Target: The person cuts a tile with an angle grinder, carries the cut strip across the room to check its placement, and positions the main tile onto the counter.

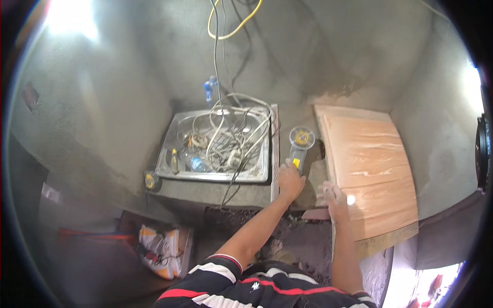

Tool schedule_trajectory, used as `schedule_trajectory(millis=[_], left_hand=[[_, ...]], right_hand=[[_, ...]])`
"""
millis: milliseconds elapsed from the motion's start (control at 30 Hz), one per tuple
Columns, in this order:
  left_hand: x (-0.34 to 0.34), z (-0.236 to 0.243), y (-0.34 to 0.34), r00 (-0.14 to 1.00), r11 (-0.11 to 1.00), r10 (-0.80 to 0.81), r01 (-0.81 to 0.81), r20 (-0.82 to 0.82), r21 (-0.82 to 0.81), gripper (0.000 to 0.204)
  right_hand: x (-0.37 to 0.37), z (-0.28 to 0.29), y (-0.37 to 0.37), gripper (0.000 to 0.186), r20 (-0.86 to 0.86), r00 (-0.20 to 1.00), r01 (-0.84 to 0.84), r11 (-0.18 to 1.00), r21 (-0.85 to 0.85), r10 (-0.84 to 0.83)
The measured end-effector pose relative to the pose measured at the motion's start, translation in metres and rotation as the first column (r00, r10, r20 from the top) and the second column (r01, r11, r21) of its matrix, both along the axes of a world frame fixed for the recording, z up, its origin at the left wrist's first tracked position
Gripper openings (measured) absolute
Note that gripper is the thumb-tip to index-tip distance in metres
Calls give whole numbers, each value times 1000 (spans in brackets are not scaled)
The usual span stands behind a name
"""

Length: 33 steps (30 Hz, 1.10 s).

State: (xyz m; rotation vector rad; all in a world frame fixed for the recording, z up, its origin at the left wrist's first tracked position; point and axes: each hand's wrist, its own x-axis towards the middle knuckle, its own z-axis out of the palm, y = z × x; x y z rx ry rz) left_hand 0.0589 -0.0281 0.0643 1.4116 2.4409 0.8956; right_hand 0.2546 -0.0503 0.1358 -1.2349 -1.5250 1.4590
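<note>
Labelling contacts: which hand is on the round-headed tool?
The left hand: it covers the near end of the round-headed tool. The right hand is apart from the tool, beside the left edge of the orange-brown panel.

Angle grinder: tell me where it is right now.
In the head view, the angle grinder is right of centre, between the metal sink and the orange-brown slab, with the left hand at its near end.
</note>
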Motion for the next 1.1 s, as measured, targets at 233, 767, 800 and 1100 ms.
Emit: schedule_trajectory(millis=[233,767,800,1100], left_hand=[[-6,-16,-7,997,991,-83,83,7,-106,92],[-294,20,-83,884,979,181,-203,430,4,37],[-305,11,-77,896,981,149,-186,417,50,37],[-348,-31,-59,702,992,116,-119,702,-45,64]], right_hand=[[-53,-16,23,48,-70,991,-115,991,-66,110],[-296,0,21,46,594,704,-593,783,189,389],[-318,-6,17,43,667,675,-573,794,206,314],[-390,-64,26,25,867,445,-625,771,121,224]])
